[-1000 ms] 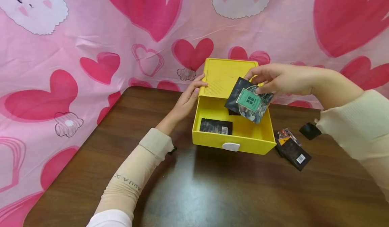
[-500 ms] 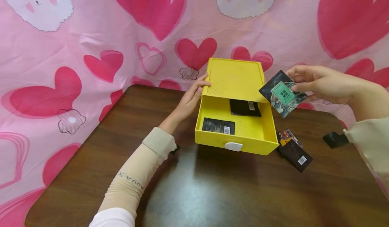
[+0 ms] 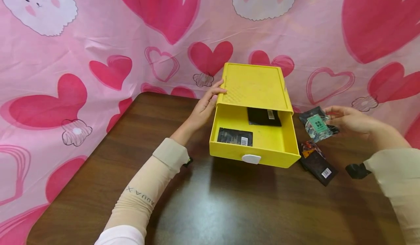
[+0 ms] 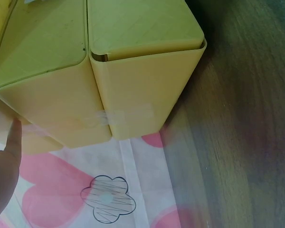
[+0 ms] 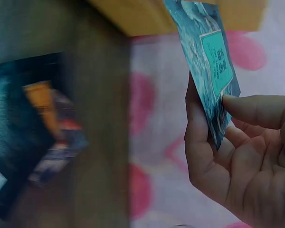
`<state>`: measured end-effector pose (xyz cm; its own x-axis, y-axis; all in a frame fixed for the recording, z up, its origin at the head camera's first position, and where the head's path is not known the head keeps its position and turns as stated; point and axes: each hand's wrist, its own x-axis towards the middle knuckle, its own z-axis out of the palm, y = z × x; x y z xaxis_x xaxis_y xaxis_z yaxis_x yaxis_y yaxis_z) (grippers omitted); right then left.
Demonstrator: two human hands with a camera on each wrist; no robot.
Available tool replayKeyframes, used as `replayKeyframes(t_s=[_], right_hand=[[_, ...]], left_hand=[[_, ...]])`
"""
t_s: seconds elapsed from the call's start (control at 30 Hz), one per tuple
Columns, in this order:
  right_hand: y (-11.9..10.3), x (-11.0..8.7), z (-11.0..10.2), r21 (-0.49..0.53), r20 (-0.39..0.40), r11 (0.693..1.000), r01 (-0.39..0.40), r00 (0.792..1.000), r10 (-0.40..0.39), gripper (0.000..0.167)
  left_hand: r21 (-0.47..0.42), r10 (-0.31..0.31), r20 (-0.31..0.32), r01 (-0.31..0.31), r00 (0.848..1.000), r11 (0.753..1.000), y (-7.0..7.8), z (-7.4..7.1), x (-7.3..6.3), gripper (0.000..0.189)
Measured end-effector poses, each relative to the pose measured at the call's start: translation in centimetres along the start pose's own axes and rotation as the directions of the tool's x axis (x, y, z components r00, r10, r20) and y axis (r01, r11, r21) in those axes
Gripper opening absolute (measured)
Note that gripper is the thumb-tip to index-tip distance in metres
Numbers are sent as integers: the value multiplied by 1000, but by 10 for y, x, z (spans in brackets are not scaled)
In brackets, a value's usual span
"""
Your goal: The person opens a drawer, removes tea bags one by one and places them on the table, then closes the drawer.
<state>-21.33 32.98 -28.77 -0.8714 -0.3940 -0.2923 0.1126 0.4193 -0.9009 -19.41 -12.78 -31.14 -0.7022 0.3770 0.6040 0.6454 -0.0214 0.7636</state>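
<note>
Pink cloth [image 3: 108,22] hung as wall behind bench [image 3: 108,172] and along its left side, lightly creased; print of solid red-pink hearts [image 3: 213,57], outlined hearts [image 3: 330,85], scribbled flowers [image 3: 77,131], white fluffy cartoon heads [image 3: 266,0] near top; bench dark brown, wood-grained, far left corner rounded; pale glare [image 3: 203,212] on near part of top

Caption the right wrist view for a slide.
The right hand pinches a green-labelled packet before pink heart-print cloth; blurred packets lie on the table at left.
</note>
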Motion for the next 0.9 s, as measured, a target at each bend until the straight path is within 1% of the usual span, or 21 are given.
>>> replayKeyframes(t_s=[0.03,0.1,0.13,0.3,0.4,0.47,0.53,0.67,0.8,0.9], right_hand=[[8,2,4,3,-2,1000,-8,1000,8,31],[21,5,12,-22,-15,999,-49,999,48,25],[27,7,16,-17,-14,998,-69,998,68,24],[55,12,35,40,21,989,-145,989,144,37],[67,15,43,78,25,982,-171,985,169,37],[73,17,46,78,14,981,-180,984,180,38],[76,19,48,41,-7,983,-179,984,180,40],[77,22,50,-73,-49,982,-176,984,173,44],[72,21,52,-161,-84,971,-175,983,163,43],[67,17,53,-248,-114,953,-173,982,149,41]], left_hand=[[1,-12,1,12,1000,1000,6,0,0,27],[3,-14,1,14,1000,1000,6,0,1,27],[2,-15,2,15,1000,1000,6,-1,1,27],[-18,-15,2,15,1000,1000,4,0,0,27],[-24,-14,4,14,1000,1000,2,2,0,27],[-27,-15,2,15,1000,1000,2,2,-2,27],[-21,-9,-2,9,1000,1000,2,2,-2,27],[-17,5,-15,-5,1000,1000,3,2,-2,27],[-21,3,-19,-4,1000,1000,3,3,-1,26],[-22,-6,-15,6,1000,1000,2,5,0,27]])
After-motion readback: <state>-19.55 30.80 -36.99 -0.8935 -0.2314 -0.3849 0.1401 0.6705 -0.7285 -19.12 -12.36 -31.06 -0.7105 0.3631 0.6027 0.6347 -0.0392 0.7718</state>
